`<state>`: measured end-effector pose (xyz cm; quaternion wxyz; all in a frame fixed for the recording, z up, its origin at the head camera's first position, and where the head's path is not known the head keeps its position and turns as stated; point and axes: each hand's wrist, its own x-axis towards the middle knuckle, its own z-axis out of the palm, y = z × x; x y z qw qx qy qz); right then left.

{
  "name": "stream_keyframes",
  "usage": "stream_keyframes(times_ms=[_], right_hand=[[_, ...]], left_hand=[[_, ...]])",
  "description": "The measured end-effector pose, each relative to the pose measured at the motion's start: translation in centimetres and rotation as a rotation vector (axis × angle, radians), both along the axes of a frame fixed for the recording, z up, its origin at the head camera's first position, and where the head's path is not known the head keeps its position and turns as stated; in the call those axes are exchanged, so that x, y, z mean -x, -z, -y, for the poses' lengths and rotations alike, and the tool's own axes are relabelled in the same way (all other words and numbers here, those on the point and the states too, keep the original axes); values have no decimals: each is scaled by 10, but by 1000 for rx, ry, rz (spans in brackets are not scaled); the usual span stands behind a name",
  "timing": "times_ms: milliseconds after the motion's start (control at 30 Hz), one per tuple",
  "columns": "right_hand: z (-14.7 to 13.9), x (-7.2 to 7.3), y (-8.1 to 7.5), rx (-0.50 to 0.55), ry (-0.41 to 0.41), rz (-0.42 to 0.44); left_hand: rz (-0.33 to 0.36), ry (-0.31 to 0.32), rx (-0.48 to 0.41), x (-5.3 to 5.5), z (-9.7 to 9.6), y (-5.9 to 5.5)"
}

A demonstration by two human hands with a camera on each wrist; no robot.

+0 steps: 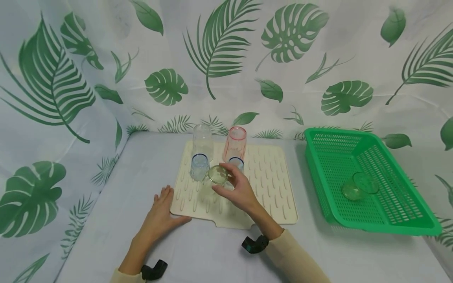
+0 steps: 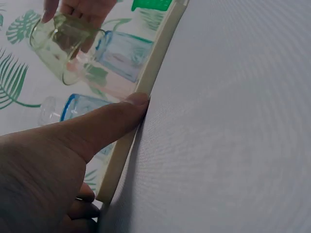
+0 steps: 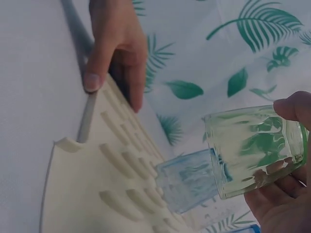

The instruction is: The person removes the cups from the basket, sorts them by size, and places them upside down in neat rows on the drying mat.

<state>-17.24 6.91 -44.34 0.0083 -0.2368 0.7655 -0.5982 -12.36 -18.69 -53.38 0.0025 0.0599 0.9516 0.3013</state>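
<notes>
My right hand grips a green-tinted glass above the cream drying mat, fingers and thumb near its rim. In the right wrist view the ridged glass is tilted on its side, overlapping a blue glass behind it. My left hand rests at the mat's front left corner; its thumb touches the front edge in the left wrist view. On the mat stand two blue-rimmed glasses, one left and one partly hidden behind my right hand.
Farther back on the mat stand a tall clear glass and a tall pink-rimmed glass. To the right, a green plastic basket has a green-tinted glass lying inside. A leaf-patterned curtain hangs behind the table.
</notes>
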Motion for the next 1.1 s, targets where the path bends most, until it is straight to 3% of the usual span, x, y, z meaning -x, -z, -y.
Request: stream_keyframes(times_ms=[200,333,467,667,1100], right_hand=[[14,3,10,-59,2,10],[23,12,32,-90,29,-12],[31,20,51,-133,43,-17],[40,18,56,-183,25,-48],[51,18,66,-303,52,-133]], left_hand=[[13,-8,-1,0,2,3],[-27,-3,-5,-1,2,2],[-24,-9,-3,-2,1,2],[10,-16,1,-4,1,2],[-24,-4,3,-5,2,2]])
